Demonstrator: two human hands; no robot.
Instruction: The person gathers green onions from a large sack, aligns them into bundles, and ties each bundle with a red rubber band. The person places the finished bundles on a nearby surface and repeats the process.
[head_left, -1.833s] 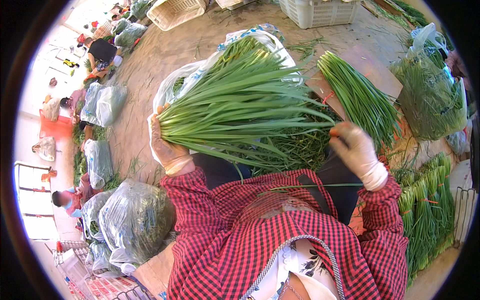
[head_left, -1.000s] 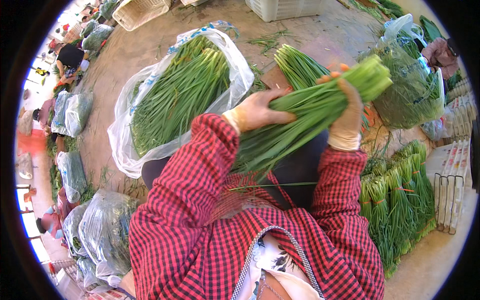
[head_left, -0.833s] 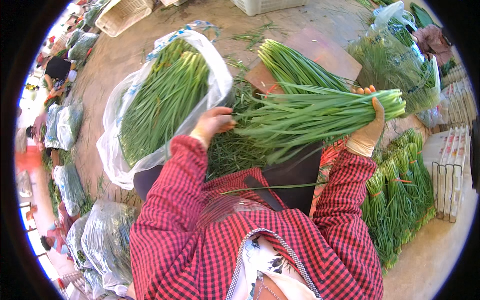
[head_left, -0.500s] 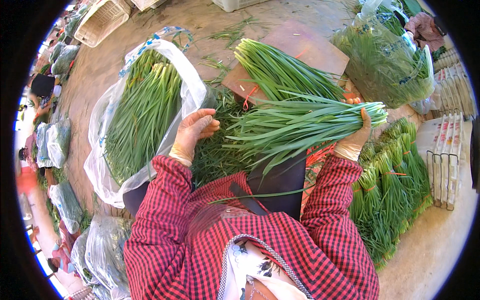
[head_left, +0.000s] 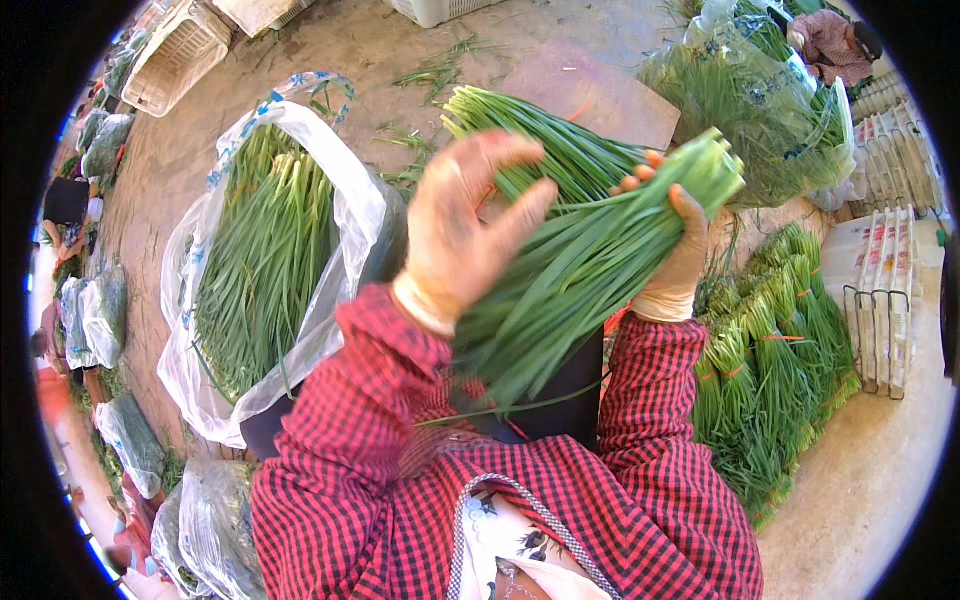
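Observation:
My right hand [head_left: 672, 258], in a thin glove, grips a thick bundle of long green chive leaves [head_left: 590, 265] near its cut ends, holding it tilted up to the right above my lap. My left hand [head_left: 462, 228], also gloved, is raised with fingers spread, its palm against the left side of the bundle's leaves. Behind the bundle a loose pile of chives [head_left: 560, 150] lies on a brown board [head_left: 610, 95].
An open white plastic bag of chives [head_left: 265, 260] lies at my left. Tied chive bunches [head_left: 775, 360] are stacked at my right beside a wire rack [head_left: 880, 300]. A full clear bag [head_left: 760, 100] and another person [head_left: 835, 40] are at the upper right. Crates [head_left: 175, 55] stand behind.
The bundle, held level across my lap before, has been swung up so its cut ends point to the upper right. My left hand rose from the leaf tips to the bundle's side.

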